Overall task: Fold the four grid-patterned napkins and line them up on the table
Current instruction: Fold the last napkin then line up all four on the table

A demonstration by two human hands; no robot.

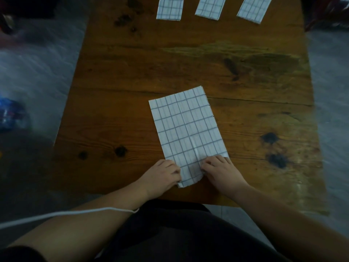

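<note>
The left hand (pixel 164 173) has its fingers curled in and pinched on the near left corner of the napkin (pixel 186 127), close to the front edge of the wooden surface (pixel 117 103). From where I stand, the risk starts there: the cloth lies at a slant, its far end leaning to the right, so if this hand lifts or rolls its edge before the long sides are squared, the fold will likely come out crooked and narrower at one end than the other.

The napkin itself is white with a thin dark grid, lying flat as a long rectangle in the near middle of the surface. A pale crease runs down its length, and layered edges show at the far right corner, so it looks already doubled at least once. Its near edge sits almost at the lip of the surface; a tug toward the person could drag it over the side.

The right hand (pixel 220 170) is likewise closed down, fingertips pressing and gripping the near right part of the cloth, touching it just beside the crease. If the two hands move unevenly, I'd expect the layers to slide apart.

Well apart, at the far edge, three folded napkins (pixel 209 7) lie side by side as narrow strips, fanned slightly and cut off by the frame. A skewed fourth would spoil that row.
</note>
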